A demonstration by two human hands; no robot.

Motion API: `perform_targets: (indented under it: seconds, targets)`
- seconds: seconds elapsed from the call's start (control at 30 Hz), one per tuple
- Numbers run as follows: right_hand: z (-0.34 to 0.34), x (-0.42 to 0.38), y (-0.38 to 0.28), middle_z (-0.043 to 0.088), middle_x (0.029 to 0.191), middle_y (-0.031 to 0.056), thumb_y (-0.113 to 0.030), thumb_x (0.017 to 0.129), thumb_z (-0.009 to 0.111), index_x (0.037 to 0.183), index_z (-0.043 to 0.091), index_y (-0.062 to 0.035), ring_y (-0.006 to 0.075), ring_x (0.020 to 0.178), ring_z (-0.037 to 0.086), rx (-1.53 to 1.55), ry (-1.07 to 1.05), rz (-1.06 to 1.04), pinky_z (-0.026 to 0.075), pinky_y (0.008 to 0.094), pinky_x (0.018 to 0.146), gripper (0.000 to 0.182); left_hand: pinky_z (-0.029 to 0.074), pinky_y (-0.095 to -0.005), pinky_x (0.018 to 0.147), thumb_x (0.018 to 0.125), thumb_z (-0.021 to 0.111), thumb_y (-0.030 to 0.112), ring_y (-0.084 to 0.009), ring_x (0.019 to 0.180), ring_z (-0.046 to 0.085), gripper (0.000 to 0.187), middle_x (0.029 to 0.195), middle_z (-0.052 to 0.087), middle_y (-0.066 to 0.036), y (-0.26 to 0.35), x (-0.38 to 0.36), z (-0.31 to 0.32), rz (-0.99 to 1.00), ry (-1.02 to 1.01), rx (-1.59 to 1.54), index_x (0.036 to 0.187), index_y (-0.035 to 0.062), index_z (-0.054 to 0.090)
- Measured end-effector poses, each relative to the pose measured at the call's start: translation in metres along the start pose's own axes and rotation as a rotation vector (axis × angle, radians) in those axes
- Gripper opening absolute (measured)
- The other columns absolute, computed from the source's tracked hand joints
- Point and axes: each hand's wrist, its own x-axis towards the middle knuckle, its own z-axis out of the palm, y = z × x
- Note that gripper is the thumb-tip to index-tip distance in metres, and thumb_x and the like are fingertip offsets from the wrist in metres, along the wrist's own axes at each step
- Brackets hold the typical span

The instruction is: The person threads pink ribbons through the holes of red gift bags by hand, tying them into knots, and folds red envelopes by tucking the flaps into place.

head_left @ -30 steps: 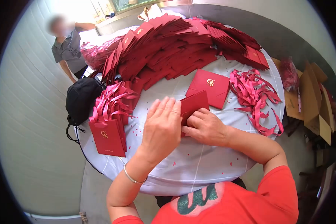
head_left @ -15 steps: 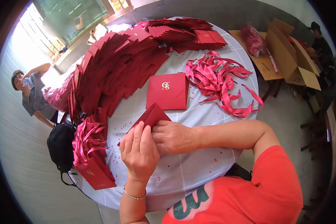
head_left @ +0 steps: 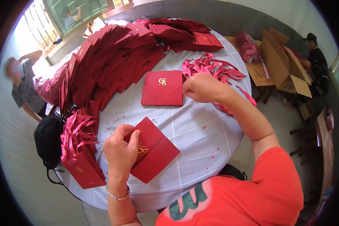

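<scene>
Pinched between the thumb and fingers of my left hand (head_left: 122,148) is a red folded card bag (head_left: 156,152) with a gold monogram, tilted over the table. My right hand (head_left: 199,88) is raised beside a flat red bag (head_left: 162,88) and in front of a pile of pink ribbons (head_left: 229,71). Its fingers are curled together, and what they hold, if anything, is hidden. At the left edge of the table, finished-looking red bags (head_left: 84,171) have pink ribbon handles (head_left: 77,133).
Stacks of red bags (head_left: 116,56) curve along the far side of the round table (head_left: 199,165). A black bag (head_left: 49,141) hangs at the left. One person (head_left: 24,84) stands left; another (head_left: 318,66) is near an open carton (head_left: 278,64) at the right.
My right hand has left the folded bag and moved up and right to the ribbons. The bag in my left hand now lies lower, turned with its monogram showing.
</scene>
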Motion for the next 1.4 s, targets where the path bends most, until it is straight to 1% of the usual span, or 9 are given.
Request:
perform_targets:
  seconds: [0.17, 0.37, 0.43, 0.47, 0.6, 0.8, 0.87, 1.07, 1.4]
  targets:
    - [0.023, -0.033, 0.028, 0.068, 0.079, 0.0150, -0.014, 0.078, 0.064, 0.077, 0.070, -0.0054, 0.0345, 0.082, 0.067, -0.202, -0.082, 0.066, 0.053, 0.0468, 0.074, 0.011, 0.053, -0.0358, 0.066, 0.082, 0.070, 0.016, -0.0275, 0.070, 0.070, 0.016, 0.078, 0.072, -0.014, -0.011, -0.002, 0.010, -0.150, -0.322, -0.058, 0.086, 0.0005, 0.069]
    - [0.050, -0.051, 0.027, 0.063, 0.081, 0.0094, -0.013, 0.078, 0.068, 0.078, 0.069, -0.0056, 0.0294, 0.084, 0.063, -0.210, 0.319, -0.107, 0.052, 0.0406, 0.075, 0.007, 0.050, -0.0320, 0.060, 0.082, 0.070, 0.016, -0.0149, 0.065, 0.061, 0.022, 0.070, 0.066, -0.011, -0.020, -0.006, 0.021, -0.221, -0.616, -0.164, 0.085, -0.0050, 0.066]
    - [0.039, -0.054, -0.003, 0.065, 0.084, 0.0090, -0.010, 0.079, 0.070, 0.081, 0.070, -0.0040, 0.0288, 0.084, 0.063, 0.049, 0.352, -0.132, 0.051, 0.0385, 0.075, 0.006, 0.048, -0.0300, 0.059, 0.082, 0.070, 0.016, -0.0124, 0.064, 0.057, 0.021, 0.068, 0.063, -0.008, -0.016, -0.004, 0.017, -0.241, -0.728, -0.226, 0.084, -0.0045, 0.065]
    - [0.037, -0.056, -0.018, 0.068, 0.088, 0.0090, -0.007, 0.081, 0.072, 0.087, 0.071, -0.0028, 0.0269, 0.086, 0.064, 0.194, 0.336, -0.176, 0.051, 0.0364, 0.075, 0.007, 0.051, -0.0364, 0.066, 0.081, 0.068, 0.018, -0.0245, 0.068, 0.064, 0.023, 0.073, 0.067, -0.017, -0.014, -0.004, 0.015, -0.284, -0.794, -0.263, 0.084, -0.0038, 0.066]
    - [0.023, -0.066, -0.083, 0.071, 0.087, 0.0098, -0.005, 0.081, 0.074, 0.092, 0.071, -0.0025, 0.0230, 0.079, 0.068, 0.636, 0.089, -0.236, 0.053, 0.0335, 0.071, 0.011, 0.050, -0.0329, 0.064, 0.083, 0.069, 0.017, -0.0175, 0.069, 0.062, 0.019, 0.074, 0.067, -0.012, -0.015, -0.006, 0.021, -0.328, -0.918, -0.343, 0.085, -0.0016, 0.068]
    - [0.043, -0.060, -0.091, 0.069, 0.084, 0.0104, -0.004, 0.084, 0.071, 0.093, 0.070, -0.0021, 0.0228, 0.075, 0.066, 0.648, 0.094, -0.210, 0.052, 0.0321, 0.066, 0.009, 0.049, -0.0252, 0.066, 0.087, 0.064, 0.011, -0.0083, 0.074, 0.059, 0.013, 0.079, 0.067, -0.002, -0.023, -0.012, 0.029, -0.546, -1.040, -0.667, 0.091, -0.0003, 0.069]
    - [0.047, -0.063, -0.091, 0.068, 0.082, 0.0053, -0.002, 0.084, 0.071, 0.095, 0.071, -0.0027, 0.0128, 0.075, 0.064, 0.678, 0.093, -0.178, 0.049, 0.0260, 0.063, 0.011, 0.049, -0.0251, 0.067, 0.088, 0.062, 0.010, -0.0084, 0.074, 0.060, 0.013, 0.080, 0.067, -0.002, -0.025, -0.012, 0.030, -0.546, -1.054, -0.720, 0.092, -0.0006, 0.068]
    - [0.050, -0.074, -0.095, 0.066, 0.083, 0.0059, -0.001, 0.085, 0.069, 0.096, 0.069, -0.0010, 0.0100, 0.072, 0.061, 0.862, 0.005, 0.033, 0.049, 0.0237, 0.063, 0.010, 0.050, -0.0251, 0.068, 0.089, 0.057, 0.006, -0.0085, 0.075, 0.060, 0.014, 0.084, 0.067, -0.002, -0.028, -0.014, 0.035, -0.635, -1.058, -0.878, 0.094, -0.0005, 0.067]
    - [0.060, -0.074, -0.095, 0.065, 0.081, 0.0086, -0.003, 0.081, 0.070, 0.090, 0.068, -0.0014, 0.0174, 0.072, 0.065, 0.772, 0.101, -0.196, 0.052, 0.0284, 0.062, 0.009, 0.051, -0.0227, 0.070, 0.086, 0.051, 0.006, -0.0089, 0.075, 0.063, 0.021, 0.088, 0.068, -0.004, -0.029, -0.011, 0.033, -0.721, -1.088, -0.915, 0.100, -0.0022, 0.065]
